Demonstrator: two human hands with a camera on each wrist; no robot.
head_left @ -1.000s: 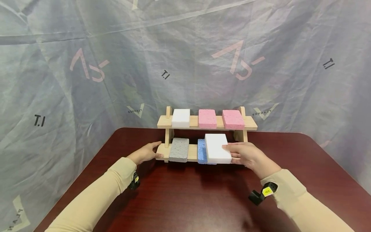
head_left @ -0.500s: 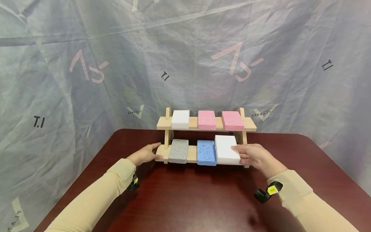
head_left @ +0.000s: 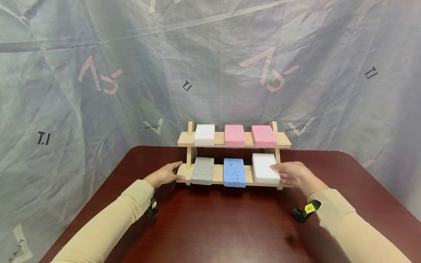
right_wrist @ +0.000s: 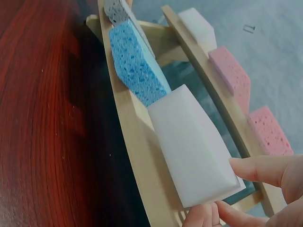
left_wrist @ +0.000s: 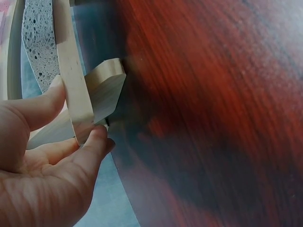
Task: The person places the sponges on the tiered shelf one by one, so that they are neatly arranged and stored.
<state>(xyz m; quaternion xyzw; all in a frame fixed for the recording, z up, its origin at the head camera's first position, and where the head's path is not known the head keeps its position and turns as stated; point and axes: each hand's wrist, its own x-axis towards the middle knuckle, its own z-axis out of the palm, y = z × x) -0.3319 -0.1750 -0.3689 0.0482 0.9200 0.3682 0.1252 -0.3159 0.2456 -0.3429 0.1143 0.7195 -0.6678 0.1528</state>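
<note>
A two-tier wooden rack (head_left: 217,178) bears several block-shaped sponges. My right hand (head_left: 295,176) pinches a white sponge (head_left: 265,168) by its right side, at the right end of the lower shelf. In the right wrist view, the thumb lies on one side of that sponge (right_wrist: 191,146) and the fingers are at its near end. My left hand (head_left: 164,174) grips the left end of the lower shelf, thumb on one face and fingers on the other in the left wrist view. Between the hands lie a grey sponge (head_left: 203,171) and a blue sponge (head_left: 234,172), apart from each other.
On the upper shelf sit another white sponge (head_left: 204,134) and two pink sponges, one in the middle (head_left: 234,135) and one at the right (head_left: 264,135). The rack stands on a dark red table (head_left: 210,223). Behind it hangs a grey sheet (head_left: 210,65).
My right hand has moved the white sponge rightward, from over the blue sponge to the right end of the lower shelf. The blue sponge is now uncovered. My left hand keeps its place.
</note>
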